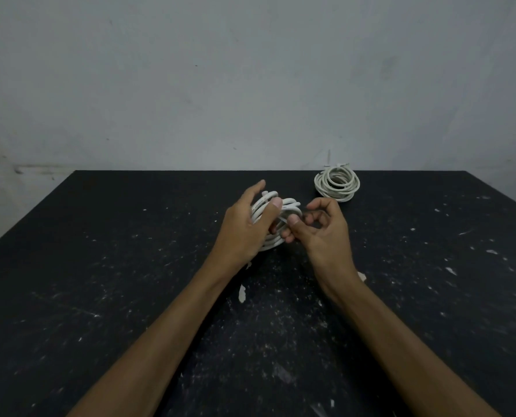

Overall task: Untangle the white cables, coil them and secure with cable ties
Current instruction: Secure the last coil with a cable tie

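A coil of white cable sits at the centre of the frame, gripped by the left hand with the thumb pressed over its loops. The right hand pinches a strand at the coil's right edge. Toward the upper right, a second coil lies tied on the speckled black table, well apart from both hands.

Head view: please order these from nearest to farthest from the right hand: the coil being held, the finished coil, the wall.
1. coil being held, touching the right hand, at centre.
2. finished coil, behind it, slightly right.
3. wall, beyond the table's far edge.
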